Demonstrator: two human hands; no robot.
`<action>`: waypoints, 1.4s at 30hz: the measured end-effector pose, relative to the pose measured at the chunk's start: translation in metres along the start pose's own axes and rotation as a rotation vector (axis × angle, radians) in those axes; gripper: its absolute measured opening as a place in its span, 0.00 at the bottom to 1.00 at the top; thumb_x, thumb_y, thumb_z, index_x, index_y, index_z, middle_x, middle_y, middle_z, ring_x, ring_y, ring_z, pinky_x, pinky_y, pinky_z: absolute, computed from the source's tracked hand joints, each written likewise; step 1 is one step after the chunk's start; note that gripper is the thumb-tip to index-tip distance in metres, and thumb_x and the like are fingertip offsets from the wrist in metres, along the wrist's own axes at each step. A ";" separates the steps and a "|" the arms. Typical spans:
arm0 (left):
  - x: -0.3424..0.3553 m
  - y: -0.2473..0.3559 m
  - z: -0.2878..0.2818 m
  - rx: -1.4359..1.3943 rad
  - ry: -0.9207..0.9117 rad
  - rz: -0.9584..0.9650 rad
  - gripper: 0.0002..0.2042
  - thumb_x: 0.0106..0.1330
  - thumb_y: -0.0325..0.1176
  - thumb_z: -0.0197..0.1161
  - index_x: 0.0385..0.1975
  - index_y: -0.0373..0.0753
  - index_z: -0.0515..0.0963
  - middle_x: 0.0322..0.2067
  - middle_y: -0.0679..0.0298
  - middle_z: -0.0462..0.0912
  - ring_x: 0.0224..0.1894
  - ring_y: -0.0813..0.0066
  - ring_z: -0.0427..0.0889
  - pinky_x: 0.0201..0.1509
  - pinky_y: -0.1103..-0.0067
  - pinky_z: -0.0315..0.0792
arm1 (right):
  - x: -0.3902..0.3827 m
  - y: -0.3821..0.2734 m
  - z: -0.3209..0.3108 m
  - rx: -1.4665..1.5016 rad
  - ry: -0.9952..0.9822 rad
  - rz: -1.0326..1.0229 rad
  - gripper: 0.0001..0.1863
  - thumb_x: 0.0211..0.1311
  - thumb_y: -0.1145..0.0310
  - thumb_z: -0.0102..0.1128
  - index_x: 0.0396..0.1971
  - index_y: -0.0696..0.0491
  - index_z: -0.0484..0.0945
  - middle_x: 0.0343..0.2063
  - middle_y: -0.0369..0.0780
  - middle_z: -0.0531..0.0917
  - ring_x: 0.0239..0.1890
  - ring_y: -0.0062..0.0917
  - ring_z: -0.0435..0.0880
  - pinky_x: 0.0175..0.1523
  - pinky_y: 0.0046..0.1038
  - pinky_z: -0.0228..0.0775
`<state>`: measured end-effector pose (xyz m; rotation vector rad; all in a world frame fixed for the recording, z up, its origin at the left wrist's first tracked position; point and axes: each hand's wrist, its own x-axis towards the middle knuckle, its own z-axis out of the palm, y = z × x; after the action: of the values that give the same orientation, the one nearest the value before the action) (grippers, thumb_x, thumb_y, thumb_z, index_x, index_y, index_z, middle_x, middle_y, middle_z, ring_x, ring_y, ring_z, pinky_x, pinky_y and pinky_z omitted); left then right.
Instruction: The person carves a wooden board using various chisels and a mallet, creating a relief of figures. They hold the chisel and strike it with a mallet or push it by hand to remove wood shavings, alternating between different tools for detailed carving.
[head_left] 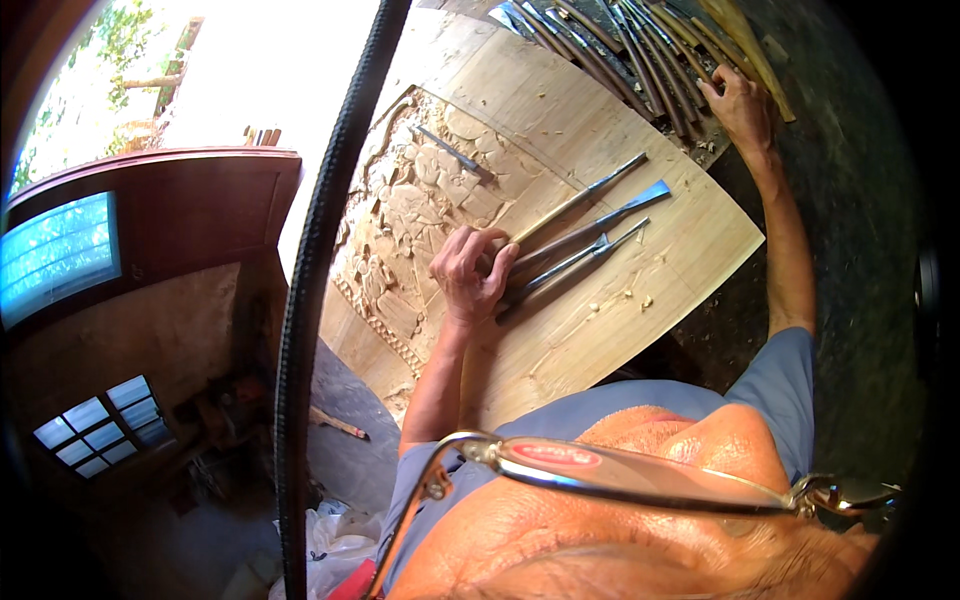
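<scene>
Pale wood panel under us, our left hand curls around chisel handles lying on it, while our right hand reaches, fingers bent, into the chisel row beyond.

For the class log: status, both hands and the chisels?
Left hand gripping chisels on carved panel. Right hand touching tool row. Wood chips nearby.

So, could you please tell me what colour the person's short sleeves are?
The short sleeves are light blue-grey, seen best in the head view.
</scene>
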<state>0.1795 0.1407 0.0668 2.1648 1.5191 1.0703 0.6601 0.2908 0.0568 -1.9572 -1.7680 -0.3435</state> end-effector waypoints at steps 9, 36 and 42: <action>-0.001 -0.003 0.002 -0.006 0.000 0.002 0.08 0.60 0.34 0.81 0.34 0.43 0.88 0.23 0.66 0.77 0.24 0.68 0.75 0.30 0.70 0.69 | 0.003 0.010 0.007 -0.017 -0.049 -0.031 0.18 0.73 0.51 0.70 0.32 0.50 0.84 0.27 0.45 0.90 0.34 0.50 0.91 0.37 0.49 0.79; 0.001 -0.007 -0.010 0.016 0.060 0.097 0.09 0.65 0.41 0.79 0.35 0.45 0.88 0.26 0.65 0.81 0.28 0.68 0.82 0.33 0.69 0.76 | 0.153 -0.059 -0.051 0.216 0.191 -0.370 0.15 0.79 0.53 0.68 0.50 0.48 0.90 0.38 0.36 0.95 0.40 0.28 0.95 0.44 0.34 0.82; -0.011 -0.013 -0.002 0.075 0.168 0.090 0.09 0.65 0.43 0.79 0.33 0.46 0.88 0.27 0.65 0.85 0.31 0.65 0.86 0.33 0.69 0.78 | 0.216 -0.102 -0.008 0.511 -0.069 -0.234 0.14 0.77 0.52 0.71 0.46 0.46 0.92 0.29 0.28 0.90 0.31 0.12 0.87 0.39 0.24 0.76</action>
<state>0.1674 0.1359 0.0564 2.2633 1.5684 1.2733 0.5903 0.4788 0.1868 -1.4234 -1.9015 0.1004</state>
